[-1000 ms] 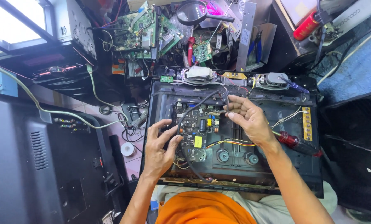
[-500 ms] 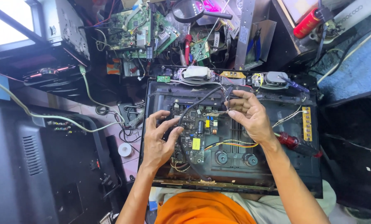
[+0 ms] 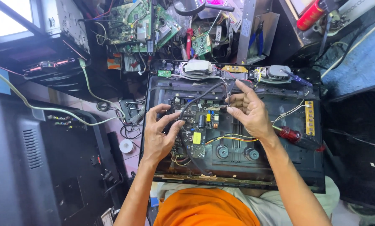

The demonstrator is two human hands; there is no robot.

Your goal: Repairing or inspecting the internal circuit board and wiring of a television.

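An electronics repair workshop. An opened flat appliance chassis lies back-up, exposing its dark circuit board and loose wiring. Bare green circuit boards are heaped behind it among tangled cables, blue-handled pliers and a red-handled screwdriver. Dark equipment casings, probably from dismantled sets, crowd the left side.

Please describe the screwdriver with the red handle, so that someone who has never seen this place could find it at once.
Find the big dark open chassis lying flat in front of the person. By its right side, just beyond the right hand and wrist, lies the screwdriver. Its translucent red handle sets it apart from the dark metal and thin wires around it.
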